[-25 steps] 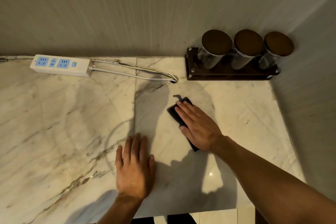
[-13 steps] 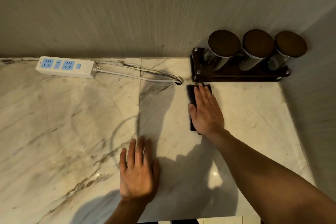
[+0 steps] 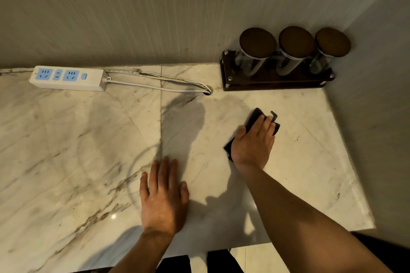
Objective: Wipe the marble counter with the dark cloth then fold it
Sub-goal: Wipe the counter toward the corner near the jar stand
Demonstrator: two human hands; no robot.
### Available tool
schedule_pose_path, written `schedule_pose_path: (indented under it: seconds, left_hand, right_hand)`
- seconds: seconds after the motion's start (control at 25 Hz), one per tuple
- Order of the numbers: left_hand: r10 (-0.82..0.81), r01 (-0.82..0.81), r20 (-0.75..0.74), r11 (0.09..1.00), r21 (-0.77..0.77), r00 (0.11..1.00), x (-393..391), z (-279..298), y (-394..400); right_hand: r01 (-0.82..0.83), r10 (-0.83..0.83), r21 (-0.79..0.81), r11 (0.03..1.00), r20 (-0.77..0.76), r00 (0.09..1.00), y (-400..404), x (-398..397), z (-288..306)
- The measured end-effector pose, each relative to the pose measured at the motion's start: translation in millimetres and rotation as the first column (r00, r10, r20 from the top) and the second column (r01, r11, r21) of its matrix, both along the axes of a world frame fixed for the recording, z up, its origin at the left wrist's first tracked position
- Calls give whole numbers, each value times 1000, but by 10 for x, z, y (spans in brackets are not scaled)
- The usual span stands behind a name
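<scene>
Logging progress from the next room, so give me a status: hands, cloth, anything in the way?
Right hand flat, pressing dark cloth on marble counter. Left hand flat on the marble, empty. Jar rack behind; no obstruction.

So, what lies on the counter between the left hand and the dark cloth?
Nothing: in the head view only bare marble counter lies between the flat left hand and the dark cloth pressed under the right hand.

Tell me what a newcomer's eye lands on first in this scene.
First, the right hand pressed flat on the dark cloth, right of centre on the marble counter. The left hand lies flat and bare near the front edge. Behind, three brown-lidded jars on a dark rack fill the right corner, and a white power strip lies back left.
</scene>
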State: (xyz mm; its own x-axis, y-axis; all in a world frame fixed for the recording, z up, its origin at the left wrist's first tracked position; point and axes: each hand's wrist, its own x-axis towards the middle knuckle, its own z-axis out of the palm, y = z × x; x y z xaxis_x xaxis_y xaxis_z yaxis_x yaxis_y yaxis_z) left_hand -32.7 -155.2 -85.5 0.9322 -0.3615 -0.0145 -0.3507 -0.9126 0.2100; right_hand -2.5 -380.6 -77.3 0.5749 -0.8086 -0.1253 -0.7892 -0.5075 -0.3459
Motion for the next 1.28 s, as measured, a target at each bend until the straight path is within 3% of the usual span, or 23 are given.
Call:
schedule_pose_path:
  seconds: [0.2,0.48,0.64,0.76,0.88,1.0,1.08,1.16,1.28]
  left_hand:
    - [-33,33,16,999,4,999,-24,12,18]
    - [-23,22,-40,999,-25,999,-57,-9,19]
    - [-4,3,-9,995,-96,1000,-76,88,-79]
    - [-111,113,34,990,-84,993,-108,157,-411]
    - [-259,259,7,964,-53,966,-114,139,-747]
    - [-317,317,-5,948,-22,948,-183,64,-904]
    - [-320,320,4,947,12,947,-220,8,-922]
    - [-315,314,15,949,35,949,-213,-31,-926]
    - [-310,310,23,950,32,950,-201,-38,-921]
  right_hand:
    - [82,-82,25,996,-9,997,227,-441,3]
    - [53,-53,1,999,17,998,583,-1054,-33]
    - [-83,84,-20,996,22,996,643,-1325,-31]
    - [-310,311,-79,947,-6,950,535,-1571,-22]
    - [-586,584,-79,807,-48,810,217,-1828,-2]
    - [-852,838,-67,519,-158,523,-282,-1952,31]
    - [-933,910,-31,358,-210,356,-541,-1925,40]
    - [-958,935,-16,287,-213,284,-702,-1826,30]
    - [-964,936,-14,266,-236,261,-902,-1616,15]
